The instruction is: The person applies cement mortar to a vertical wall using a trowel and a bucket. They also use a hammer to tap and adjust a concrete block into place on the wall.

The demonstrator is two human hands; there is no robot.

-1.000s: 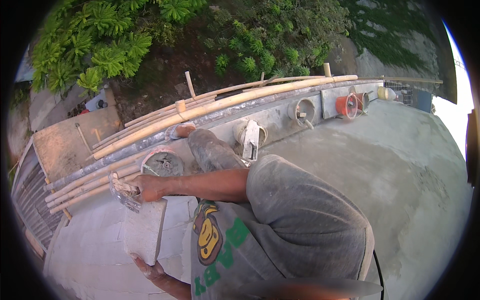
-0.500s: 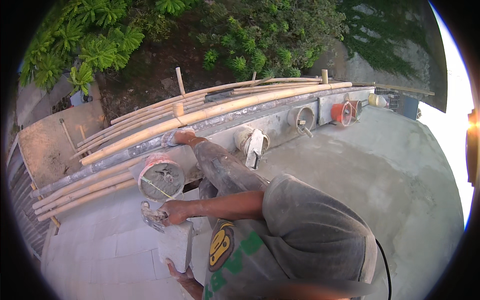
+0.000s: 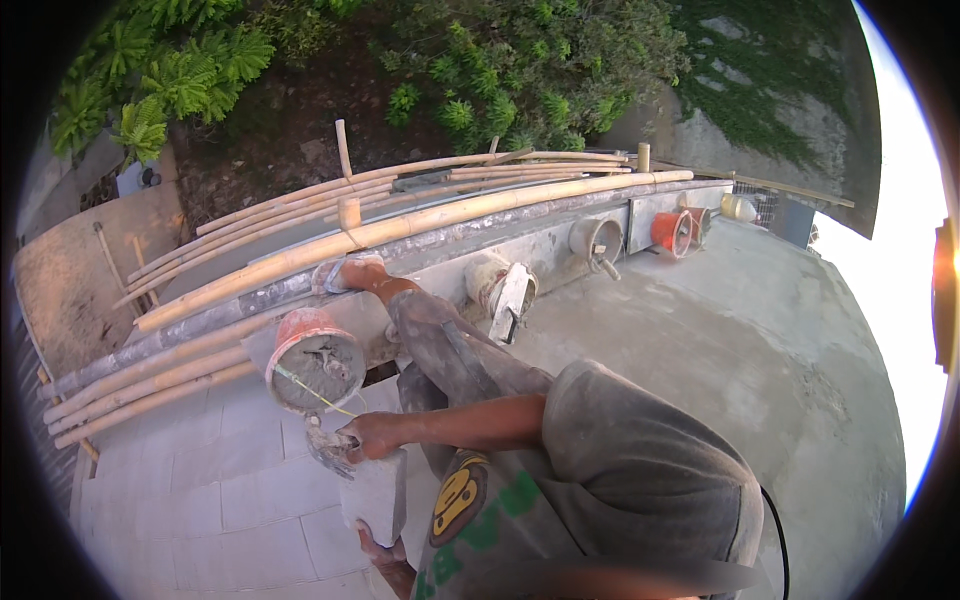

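Observation:
My right hand (image 3: 375, 436) is closed round a mortar-caked trowel (image 3: 328, 445), its blade over the top end of a pale grey building block (image 3: 375, 497). My left hand (image 3: 385, 553) grips the lower end of that block, its fingers partly hidden. The block stands off the white block wall, close to my shirt front. Just beyond the trowel, an orange bucket (image 3: 306, 322) holds wet grey mortar (image 3: 325, 372). A yellow-green cord (image 3: 318, 396) runs from the bucket toward my right hand.
Pale blockwork (image 3: 200, 500) spreads at lower left. Bamboo poles (image 3: 450, 212) line the edge, with a drop to plants beyond. My bare foot (image 3: 352, 274) rests by the poles. Several buckets stand along a ledge, one with a mortar-smeared board (image 3: 511, 302). Smooth grey concrete (image 3: 720, 330) lies right.
The view has shifted slightly. The trowel in my right hand has turned a little over the block's end. My left hand still grips the block.

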